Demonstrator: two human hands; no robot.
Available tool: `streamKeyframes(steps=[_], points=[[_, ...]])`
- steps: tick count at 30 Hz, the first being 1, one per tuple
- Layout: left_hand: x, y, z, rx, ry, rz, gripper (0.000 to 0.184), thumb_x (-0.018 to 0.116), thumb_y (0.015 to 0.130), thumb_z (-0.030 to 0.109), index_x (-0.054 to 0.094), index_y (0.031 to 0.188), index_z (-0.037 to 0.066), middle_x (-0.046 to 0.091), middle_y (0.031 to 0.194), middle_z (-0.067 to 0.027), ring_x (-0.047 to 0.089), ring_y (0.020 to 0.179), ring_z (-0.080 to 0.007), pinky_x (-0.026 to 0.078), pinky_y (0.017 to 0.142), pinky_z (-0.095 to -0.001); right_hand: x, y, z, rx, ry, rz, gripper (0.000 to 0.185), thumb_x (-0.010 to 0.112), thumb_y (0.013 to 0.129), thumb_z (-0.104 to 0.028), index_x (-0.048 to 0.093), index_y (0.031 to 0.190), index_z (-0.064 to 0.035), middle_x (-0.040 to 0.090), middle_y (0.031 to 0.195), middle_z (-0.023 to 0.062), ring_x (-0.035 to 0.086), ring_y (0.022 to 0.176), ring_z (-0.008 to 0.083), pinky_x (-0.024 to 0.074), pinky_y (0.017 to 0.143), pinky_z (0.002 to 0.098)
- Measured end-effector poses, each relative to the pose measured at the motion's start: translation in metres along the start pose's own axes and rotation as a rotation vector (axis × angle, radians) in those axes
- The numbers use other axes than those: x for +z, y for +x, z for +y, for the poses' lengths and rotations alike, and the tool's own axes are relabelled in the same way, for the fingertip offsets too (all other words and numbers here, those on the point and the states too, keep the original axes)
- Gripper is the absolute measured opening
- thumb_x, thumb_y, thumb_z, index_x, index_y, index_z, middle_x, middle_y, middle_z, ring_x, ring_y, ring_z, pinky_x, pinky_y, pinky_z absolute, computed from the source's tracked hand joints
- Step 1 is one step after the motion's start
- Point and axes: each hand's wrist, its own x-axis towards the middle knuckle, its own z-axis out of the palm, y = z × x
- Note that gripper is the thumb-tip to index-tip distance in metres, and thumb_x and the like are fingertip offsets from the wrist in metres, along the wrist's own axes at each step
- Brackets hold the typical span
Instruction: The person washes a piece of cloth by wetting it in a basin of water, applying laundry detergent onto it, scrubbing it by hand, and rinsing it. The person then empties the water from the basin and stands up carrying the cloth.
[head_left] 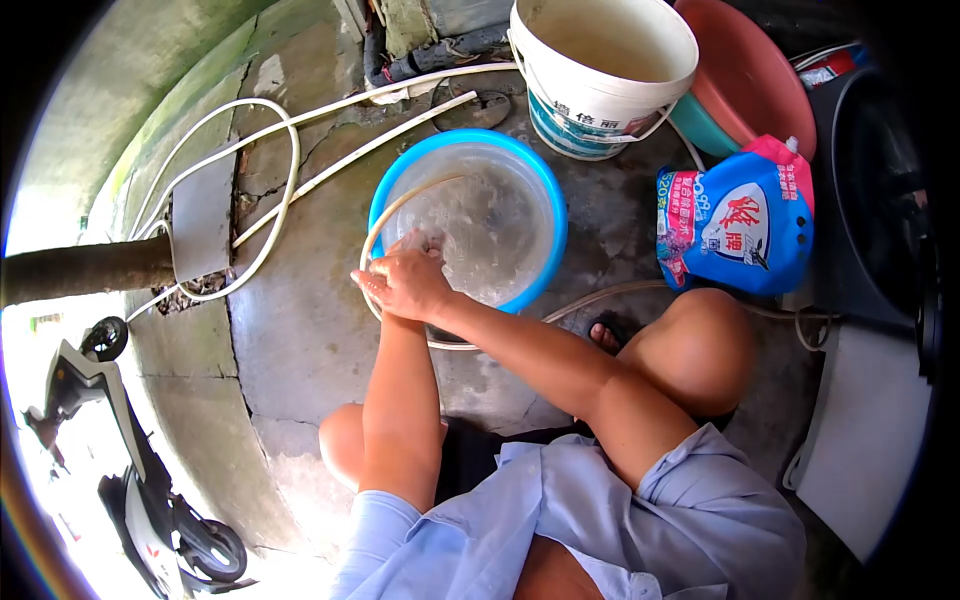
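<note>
My two hands meet over the near left rim of a round basin (pixel 556 200) with a bright blue rim and water in it. My right hand (pixel 408 284) lies across my left hand (pixel 410 243), wrapped over the back of it near the wrist. Most of the left hand is hidden beneath; its fingertips show inside the basin, and whether they are curled is unclear. A thin beige hose (pixel 408 194) loops beside the hands, over the rim, with its end in the basin. The water (pixel 495 230) looks stirred and rippled.
Behind the basin stand a white bucket (pixel 610 90) and a red basin (pixel 745 70). A blue detergent pouch (pixel 735 225) is at the right, near a large black tub (pixel 875 200). White hose (pixel 297 165) coils on the left. A scooter (pixel 140 470) stands farther left.
</note>
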Motion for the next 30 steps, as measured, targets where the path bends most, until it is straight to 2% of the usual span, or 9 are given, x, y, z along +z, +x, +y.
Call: streamKeyframes(steps=[8,10,12,15,18,20,23,28,30], points=[[-0.049,0.041,-0.040,-0.017,-0.295,-0.300,0.058,0.042,0.101,0.051,0.052,0.137,0.007,0.052,0.142,-0.0205,0.048,0.134,-0.0368,0.037,0.113,-0.0540,-0.008,0.001,0.054,-0.211,0.072,0.205,0.040,0.060,0.092,-0.039,0.065,0.063,-0.0127,0.067,0.067,0.0124,0.064,0.061,0.0368,0.0541,0.064,0.0454],[0.000,0.032,-0.030,-0.170,-0.233,0.170,0.046,0.038,0.101,0.037,0.056,0.130,0.006,0.059,0.132,-0.0205,0.060,0.119,-0.0352,0.042,0.111,-0.0484,-0.015,0.004,0.087,-0.107,-0.084,0.125,0.034,0.062,0.091,-0.036,0.065,0.066,-0.0124,0.066,0.068,0.0114,0.064,0.063,0.0369,0.0529,0.061,0.0459],[0.089,0.014,-0.013,-0.102,0.006,0.570,0.038,0.048,0.099,0.033,0.061,0.118,0.003,0.068,0.112,-0.0167,0.067,0.101,-0.0310,0.052,0.097,-0.0409,-0.020,0.012,0.152,0.038,-0.176,0.167,0.024,0.066,0.088,-0.028,0.064,0.072,-0.0101,0.063,0.072,0.0134,0.062,0.067,0.0387,0.0516,0.062,0.0481],[0.073,0.003,-0.023,-0.018,0.691,0.557,0.026,0.074,0.086,0.026,0.069,0.095,0.002,0.067,0.089,-0.0078,0.063,0.080,-0.0201,0.050,0.069,-0.0357,-0.053,0.014,0.202,0.018,-0.161,0.145,0.013,0.070,0.080,-0.020,0.063,0.079,-0.0089,0.062,0.086,0.0157,0.060,0.087,0.0389,0.0492,0.077,0.0495],[0.032,-0.005,-0.040,-0.191,1.374,0.348,0.018,0.077,0.080,0.017,0.069,0.090,0.004,0.066,0.088,-0.0047,0.059,0.077,-0.0177,0.048,0.072,-0.0321,-0.054,0.009,0.240,0.216,-0.241,0.073,0.044,0.070,0.076,-0.024,0.062,0.119,-0.0173,0.055,0.126,0.0189,0.049,0.122,0.0405,0.0416,0.101,0.0509],[0.001,-0.007,-0.063,-0.048,1.388,0.427,0.048,0.076,0.077,0.009,0.063,0.123,0.010,0.065,0.114,-0.0091,0.061,0.099,-0.0250,0.047,0.083,-0.0424,-0.036,-0.005,0.237,0.358,-0.418,0.044,0.063,0.070,0.079,-0.031,0.054,0.139,-0.0226,0.046,0.142,0.0218,0.042,0.132,0.0430,0.0378,0.108,0.0520],[0.062,-0.008,-0.051,-0.339,0.639,0.647,0.077,0.071,0.089,0.029,0.034,0.155,0.020,0.044,0.152,-0.0154,0.047,0.131,-0.0430,0.041,0.097,-0.0666,-0.032,-0.028,0.195,0.519,-0.539,-0.393,0.072,0.068,0.083,-0.055,0.049,0.146,-0.0249,0.034,0.154,0.0243,0.033,0.141,0.0464,0.0326,0.112,0.0566],[0.039,0.001,-0.039,-0.466,-0.022,0.622,0.074,0.048,0.095,0.066,0.043,0.148,0.014,0.050,0.144,-0.0155,0.047,0.133,-0.0352,0.034,0.109,-0.0630,0.038,-0.040,0.184,0.579,0.243,-0.130,0.048,0.063,0.088,-0.054,0.075,0.101,-0.0096,0.072,0.092,0.0196,0.069,0.093,0.0395,0.0529,0.084,0.0451],[0.026,0.005,-0.026,-0.363,-0.204,0.451,0.071,0.044,0.096,0.066,0.047,0.142,0.012,0.053,0.140,-0.0150,0.049,0.130,-0.0349,0.036,0.110,-0.0576,0.029,-0.021,0.113,0.471,0.119,-0.232,0.041,0.069,0.085,-0.045,0.073,0.101,-0.0071,0.069,0.109,0.0193,0.065,0.105,0.0380,0.0504,0.086,0.0484]])
